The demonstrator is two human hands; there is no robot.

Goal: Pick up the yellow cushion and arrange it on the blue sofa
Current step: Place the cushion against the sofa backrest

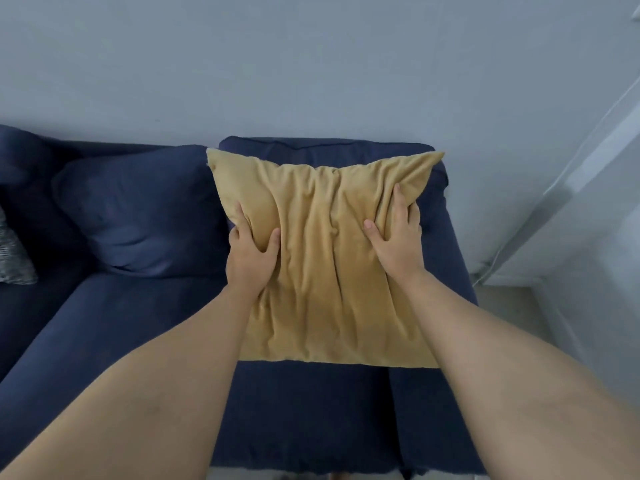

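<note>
The yellow cushion (322, 265) stands leaning against the backrest at the right end of the blue sofa (114, 320), its lower edge on the seat. Its fabric is wrinkled down the middle. My left hand (251, 252) grips the cushion's left edge, thumb on the front face and fingers wrapped around the side. My right hand (396, 233) grips the right edge the same way, a bit higher up. Both forearms reach in from the bottom of the view.
A blue back cushion (138, 216) lies against the sofa's backrest left of the yellow one. A grey patterned cushion (12, 254) shows at the far left edge. A pale wall rises behind the sofa, and a white cable (540, 199) runs down the wall on the right.
</note>
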